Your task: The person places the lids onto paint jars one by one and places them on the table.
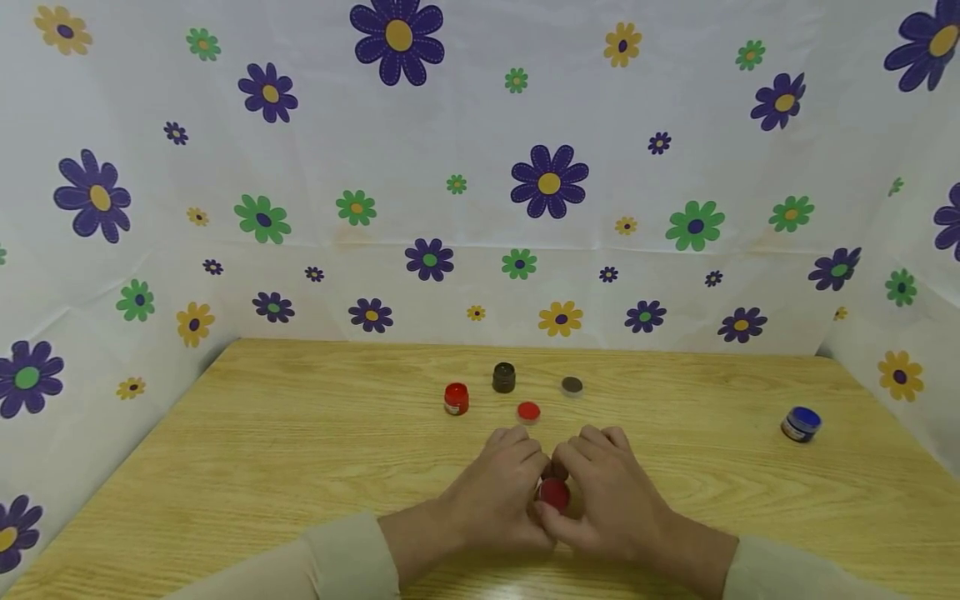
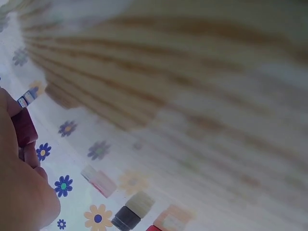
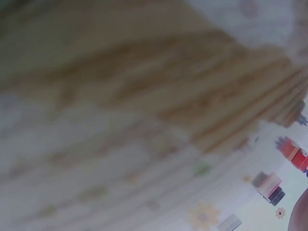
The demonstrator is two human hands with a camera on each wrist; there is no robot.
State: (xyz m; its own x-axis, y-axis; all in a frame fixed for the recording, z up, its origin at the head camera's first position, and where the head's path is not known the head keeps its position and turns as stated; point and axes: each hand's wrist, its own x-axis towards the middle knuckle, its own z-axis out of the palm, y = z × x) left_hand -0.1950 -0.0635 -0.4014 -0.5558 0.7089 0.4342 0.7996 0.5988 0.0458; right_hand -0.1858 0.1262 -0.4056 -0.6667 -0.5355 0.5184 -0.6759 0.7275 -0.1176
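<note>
Both hands meet at the middle of the wooden table [image 1: 300,450] around a small dark red paint jar [image 1: 554,494]. My left hand [image 1: 501,485] grips it from the left and my right hand [image 1: 604,490] from the right, fingers curled over it, so only its front shows. In the left wrist view the jar [image 2: 24,127] sits against the left hand [image 2: 21,192]. Just beyond the hands lie a loose red lid [image 1: 528,411], a red jar [image 1: 456,398], a brown jar [image 1: 504,377] and a brown lid [image 1: 572,385].
A blue jar [image 1: 801,424] stands alone at the far right of the table. Flowered white sheeting [image 1: 480,208] walls the table at the back and both sides. The right wrist view is blurred; the red jar [image 3: 293,151] and the brown jar [image 3: 272,188] show faintly.
</note>
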